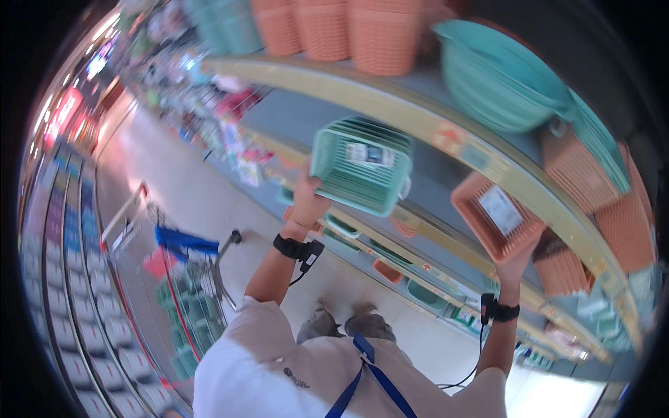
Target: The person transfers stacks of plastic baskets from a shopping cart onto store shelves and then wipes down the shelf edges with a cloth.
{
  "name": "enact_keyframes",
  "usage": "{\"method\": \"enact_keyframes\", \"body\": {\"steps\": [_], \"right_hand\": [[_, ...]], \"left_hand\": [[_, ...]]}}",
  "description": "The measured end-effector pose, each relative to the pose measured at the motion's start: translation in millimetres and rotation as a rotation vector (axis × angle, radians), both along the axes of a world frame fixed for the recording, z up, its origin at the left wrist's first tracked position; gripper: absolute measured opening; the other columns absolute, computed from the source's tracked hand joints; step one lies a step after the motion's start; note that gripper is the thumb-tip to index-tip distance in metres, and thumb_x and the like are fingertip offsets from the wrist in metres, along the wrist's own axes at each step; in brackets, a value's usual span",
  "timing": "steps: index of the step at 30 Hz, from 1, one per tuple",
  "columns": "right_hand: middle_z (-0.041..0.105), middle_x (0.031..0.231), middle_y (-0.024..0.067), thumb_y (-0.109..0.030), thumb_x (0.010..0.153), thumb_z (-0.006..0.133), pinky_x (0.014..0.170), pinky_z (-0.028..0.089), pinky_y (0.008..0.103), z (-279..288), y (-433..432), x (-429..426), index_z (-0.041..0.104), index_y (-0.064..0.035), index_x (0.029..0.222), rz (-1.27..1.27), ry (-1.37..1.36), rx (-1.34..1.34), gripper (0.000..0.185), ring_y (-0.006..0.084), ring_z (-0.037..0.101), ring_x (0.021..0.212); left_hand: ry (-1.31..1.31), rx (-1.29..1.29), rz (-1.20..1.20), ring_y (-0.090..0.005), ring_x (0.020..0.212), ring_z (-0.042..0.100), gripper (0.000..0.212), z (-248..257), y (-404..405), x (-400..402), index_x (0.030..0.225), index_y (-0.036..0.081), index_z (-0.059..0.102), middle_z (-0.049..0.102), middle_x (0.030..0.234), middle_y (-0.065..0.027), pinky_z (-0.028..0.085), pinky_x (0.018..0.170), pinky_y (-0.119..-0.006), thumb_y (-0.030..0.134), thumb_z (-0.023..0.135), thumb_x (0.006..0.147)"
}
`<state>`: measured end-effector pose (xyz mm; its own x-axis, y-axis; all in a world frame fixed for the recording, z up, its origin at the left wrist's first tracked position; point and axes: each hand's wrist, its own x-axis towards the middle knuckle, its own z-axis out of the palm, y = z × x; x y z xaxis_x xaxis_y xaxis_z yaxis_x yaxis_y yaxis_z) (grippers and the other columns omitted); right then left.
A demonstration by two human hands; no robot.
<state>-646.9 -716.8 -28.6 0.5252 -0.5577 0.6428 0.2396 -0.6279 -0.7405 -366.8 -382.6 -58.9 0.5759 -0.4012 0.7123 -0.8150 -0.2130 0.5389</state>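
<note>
My left hand grips the near left edge of a stack of mint-green plastic baskets, tilted so that the slatted inside and a label show. To the right, my right hand holds an orange plastic basket by its lower end; a white label lies in it. Both baskets are at a store shelf, below its upper board. Just right of my right hand stand more nested orange baskets. The fingers under both baskets are partly hidden.
Orange woven bins and a large mint-green tub stand on the upper shelf. Lower shelves hold more baskets, among them an orange one. At the left is a shopping cart with green baskets, beside a shelf of boxed goods.
</note>
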Motion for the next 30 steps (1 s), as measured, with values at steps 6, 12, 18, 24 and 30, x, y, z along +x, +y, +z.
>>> {"method": "enact_keyframes", "body": {"steps": [6,12,18,24,30], "right_hand": [[0.038,0.133,0.0133,-0.013,0.078,0.071,0.102,0.032,0.0365,-21.4,57.1,56.0,0.025,0.0006,0.135,0.078,0.047,0.007,0.074,0.0246,0.039,0.121],[0.041,0.131,0.0134,-0.011,0.079,0.07,0.1,0.034,0.0364,-58.9,122.7,86.6,0.03,0.001,0.132,0.284,0.165,0.029,0.068,0.025,0.042,0.118],[0.043,0.129,0.0134,-0.008,0.079,0.068,0.098,0.037,0.0363,-46.3,203.0,101.2,0.034,0.0014,0.13,0.416,0.202,-0.031,0.062,0.0254,0.045,0.115],[0.046,0.128,0.0134,-0.006,0.08,0.067,0.095,0.039,0.0363,-43.4,301.4,120.2,0.039,0.0018,0.128,0.573,0.313,-0.045,0.056,0.0259,0.047,0.112],[0.048,0.126,0.0135,-0.003,0.081,0.065,0.093,0.042,0.0362,-61.1,418.2,188.8,0.044,0.0022,0.125,0.854,0.459,-0.061,0.05,0.0263,0.05,0.109]], "left_hand": [[-0.111,0.053,0.021,-0.0406,0.115,0.048,0.046,14.1,75.3,-42.0,0.109,0.0,0.06,0.041,0.133,-0.0254,0.044,0.094,-0.039,0.003,0.071,0.064],[-0.105,-0.2,0.055,-0.0437,0.107,0.051,0.036,21.4,175.3,-98.3,0.093,0.011,0.042,0.045,0.129,-0.0263,0.047,0.083,-0.039,0.002,0.071,0.073],[-0.089,-0.091,0.646,-0.0297,0.079,0.053,0.038,76.3,354.8,-177.5,0.09,0.009,0.048,0.051,0.087,-0.0103,0.044,0.068,-0.035,0.008,0.077,0.065],[0.106,-0.279,1.116,-0.0126,0.083,0.054,0.049,48.9,529.3,-267.5,0.095,0.009,0.04,0.045,0.092,-0.0044,0.049,0.069,-0.027,-0.006,0.076,0.064],[0.333,-0.494,1.442,-0.0149,0.081,0.061,0.041,-16.2,633.6,-336.4,0.094,0.004,0.039,0.052,0.091,-0.0072,0.054,0.068,-0.027,-0.006,0.072,0.071]]}}
